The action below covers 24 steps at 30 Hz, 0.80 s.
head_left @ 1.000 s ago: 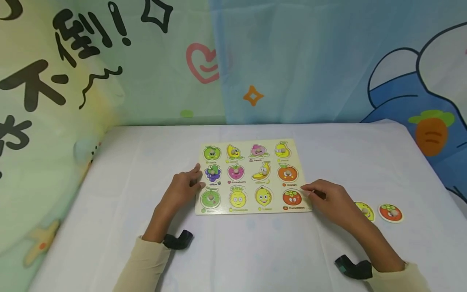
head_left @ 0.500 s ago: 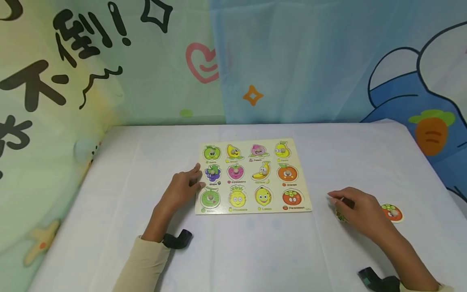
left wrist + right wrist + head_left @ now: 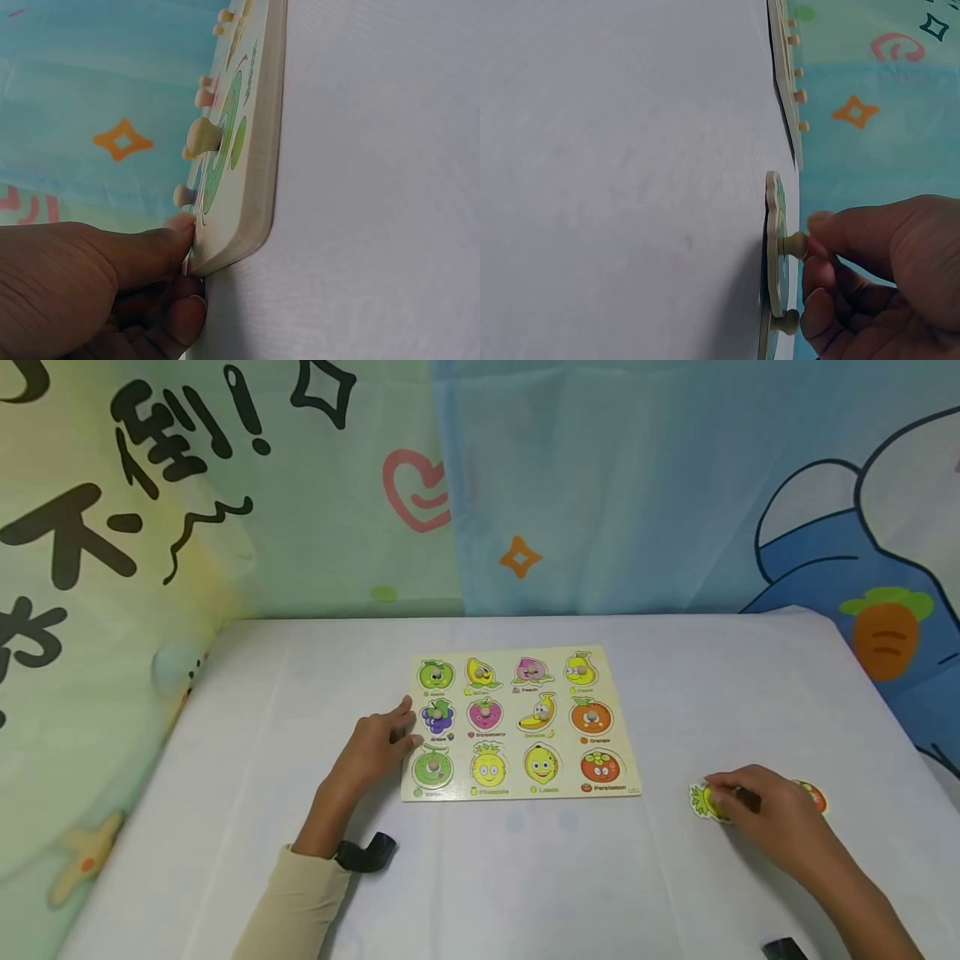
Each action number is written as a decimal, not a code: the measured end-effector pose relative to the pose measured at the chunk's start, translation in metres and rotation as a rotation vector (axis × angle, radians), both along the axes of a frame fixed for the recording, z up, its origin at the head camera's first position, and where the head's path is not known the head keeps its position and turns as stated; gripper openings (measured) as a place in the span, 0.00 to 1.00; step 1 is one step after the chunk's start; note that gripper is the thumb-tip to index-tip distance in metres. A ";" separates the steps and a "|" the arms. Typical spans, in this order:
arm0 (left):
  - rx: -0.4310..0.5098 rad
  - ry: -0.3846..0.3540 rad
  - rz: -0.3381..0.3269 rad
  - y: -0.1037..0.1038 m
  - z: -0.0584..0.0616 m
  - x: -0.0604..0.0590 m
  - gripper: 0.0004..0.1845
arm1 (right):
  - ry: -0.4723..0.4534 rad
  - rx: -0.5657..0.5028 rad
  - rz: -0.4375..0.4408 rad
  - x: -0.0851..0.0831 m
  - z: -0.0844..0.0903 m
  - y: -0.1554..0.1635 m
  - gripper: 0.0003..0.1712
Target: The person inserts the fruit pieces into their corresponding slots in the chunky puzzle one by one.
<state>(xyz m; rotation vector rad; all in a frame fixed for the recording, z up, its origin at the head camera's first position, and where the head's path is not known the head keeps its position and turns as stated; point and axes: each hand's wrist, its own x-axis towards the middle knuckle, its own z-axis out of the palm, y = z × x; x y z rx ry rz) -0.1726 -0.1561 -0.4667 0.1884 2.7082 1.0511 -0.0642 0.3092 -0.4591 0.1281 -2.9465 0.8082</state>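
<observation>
Left hand [image 3: 372, 747] gripping the near-left edge of the fruit puzzle board [image 3: 560, 710], thumb on top, fingers curled beneath; right hand [image 3: 757, 810] well to the board's right, fingertips pinching the peg of a yellow pineapple piece [image 3: 701, 800] flat on the white table [image 3: 525, 877]; red persimmon piece [image 3: 817, 795] just behind that hand.

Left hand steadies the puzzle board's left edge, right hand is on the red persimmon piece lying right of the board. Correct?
Not quite. The left hand does hold the puzzle board at its left edge, but the right hand is on the yellow pineapple piece, fingers at its knob. The red piece lies just beyond the hand. The head view shows it.
</observation>
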 end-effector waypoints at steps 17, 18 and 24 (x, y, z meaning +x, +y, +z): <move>-0.008 0.005 -0.001 0.000 -0.003 -0.002 0.28 | -0.128 0.085 -0.042 0.000 -0.004 0.001 0.14; -0.011 0.007 -0.003 0.000 -0.004 -0.002 0.28 | -0.145 0.085 -0.046 0.000 -0.003 0.001 0.13; -0.013 0.003 -0.005 0.001 -0.001 -0.001 0.28 | -0.204 0.093 -0.066 -0.003 0.002 -0.001 0.11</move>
